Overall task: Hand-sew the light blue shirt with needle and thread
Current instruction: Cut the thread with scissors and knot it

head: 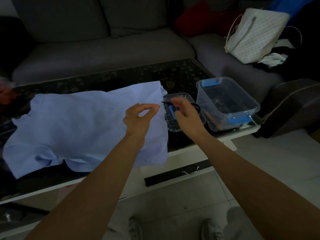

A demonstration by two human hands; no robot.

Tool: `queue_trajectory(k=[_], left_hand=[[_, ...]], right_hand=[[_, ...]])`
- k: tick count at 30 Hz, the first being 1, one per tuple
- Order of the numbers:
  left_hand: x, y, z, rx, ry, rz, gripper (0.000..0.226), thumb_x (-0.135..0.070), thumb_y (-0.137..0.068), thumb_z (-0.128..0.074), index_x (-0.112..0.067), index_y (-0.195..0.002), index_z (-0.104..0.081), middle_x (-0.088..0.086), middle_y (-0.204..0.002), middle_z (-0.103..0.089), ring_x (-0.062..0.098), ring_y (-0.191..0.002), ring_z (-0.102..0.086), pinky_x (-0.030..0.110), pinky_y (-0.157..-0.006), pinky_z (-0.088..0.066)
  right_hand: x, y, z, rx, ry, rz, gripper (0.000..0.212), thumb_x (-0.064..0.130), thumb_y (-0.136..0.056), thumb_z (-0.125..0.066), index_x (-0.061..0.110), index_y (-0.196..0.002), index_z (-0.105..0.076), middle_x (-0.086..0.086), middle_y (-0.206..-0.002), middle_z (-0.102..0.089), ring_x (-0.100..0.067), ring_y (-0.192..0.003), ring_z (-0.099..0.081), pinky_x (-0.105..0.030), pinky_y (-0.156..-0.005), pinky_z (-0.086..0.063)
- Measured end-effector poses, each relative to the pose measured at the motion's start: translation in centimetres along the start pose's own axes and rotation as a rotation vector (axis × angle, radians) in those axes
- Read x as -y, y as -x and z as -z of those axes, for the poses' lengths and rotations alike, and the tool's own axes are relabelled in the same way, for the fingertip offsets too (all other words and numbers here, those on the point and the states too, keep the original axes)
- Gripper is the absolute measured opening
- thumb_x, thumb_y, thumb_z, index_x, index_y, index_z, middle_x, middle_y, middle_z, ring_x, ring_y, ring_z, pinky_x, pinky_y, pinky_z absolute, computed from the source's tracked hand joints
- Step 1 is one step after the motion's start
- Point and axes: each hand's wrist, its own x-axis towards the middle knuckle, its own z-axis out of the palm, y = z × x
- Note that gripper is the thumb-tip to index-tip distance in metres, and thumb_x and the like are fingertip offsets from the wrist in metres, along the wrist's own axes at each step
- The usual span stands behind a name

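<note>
Head view: light blue shirt lies flat on the dark-topped table. Left hand pinches thumb to forefinger over its right edge, contents too fine to tell; right hand grips black scissors pointed at that pinch. Probable step is thread trimming: keep the strand taut and snip clear of the cloth. Legible writing: none.

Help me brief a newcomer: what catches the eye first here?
The light blue shirt spread across the dark glass table stands out, brightest in the dim room. At its right edge, the left hand pinches thumb to forefinger and the right hand holds small black scissors.
</note>
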Motion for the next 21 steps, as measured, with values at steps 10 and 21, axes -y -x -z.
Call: queue_trajectory(k=[10, 21], left_hand=[[-1.9, 2.6, 1.2, 0.054, 0.167, 0.102, 0.005, -0.039, -0.08, -0.072, -0.036, -0.082, -0.074, -0.006, -0.112, -0.067, 0.013, -0.112, -0.056, 0.032, -0.102, -0.043], [-3.1, 3.8, 1.9, 0.052, 0.262, 0.147, 0.003, -0.027, -0.088, -0.065, -0.028, -0.087, -0.068, -0.013, -0.093, -0.066, 0.003, -0.089, -0.057, 0.017, -0.069, -0.039]], right_hand=[[3.4, 1.9, -2.1, 0.306, -0.804, -0.414, 0.036, 0.022, -0.099, -0.038, 0.005, -0.124, -0.057, -0.007, -0.075, -0.056, -0.012, -0.052, -0.044, -0.022, -0.054, -0.044], [3.9, 2.4, -1.8, 0.198, -0.546, -0.294, 0.009, 0.014, -0.088, -0.067, 0.015, -0.079, -0.066, 0.006, -0.052, -0.035, -0.006, -0.046, -0.027, -0.02, -0.045, -0.021]])
